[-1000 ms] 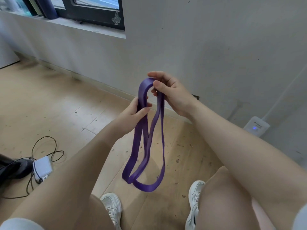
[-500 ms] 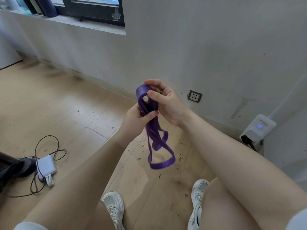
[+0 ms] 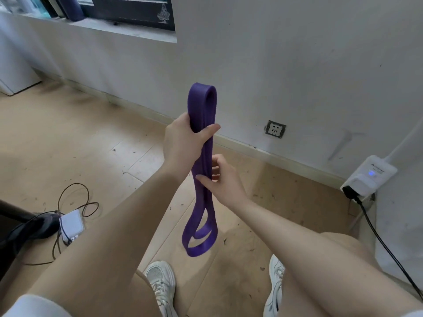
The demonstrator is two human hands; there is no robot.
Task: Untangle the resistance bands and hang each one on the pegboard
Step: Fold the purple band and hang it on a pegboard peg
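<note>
One purple resistance band (image 3: 201, 170) is held upright at the centre of the view, doubled so that a folded bend stands at 12 o'clock above the grip and two hanging loops dangle at 6 o'clock over the wooden floor (image 3: 68, 138). The left hand (image 3: 183, 143) is wrapped round the gathered strands just below the bend, thumb across the front. The right hand (image 3: 223, 179), just below it toward 5 o'clock, pinches the strands between thumb and curled fingers. To do this step well, it is judged that the upper grip should be kept firm while the lower hand is slid down the strands, so that the twist near the hanging loops is worked out flat before hanging. No pegboard is seen. Counted: one band, two hands, two white sneakers (image 3: 161, 284) at 6 o'clock, one wall socket (image 3: 275, 129) at 2 o'clock, one white plug-in adapter (image 3: 368, 177) at 3 o'clock, one small white box with a coiled cable (image 3: 71, 223) at 8 o'clock.
</note>
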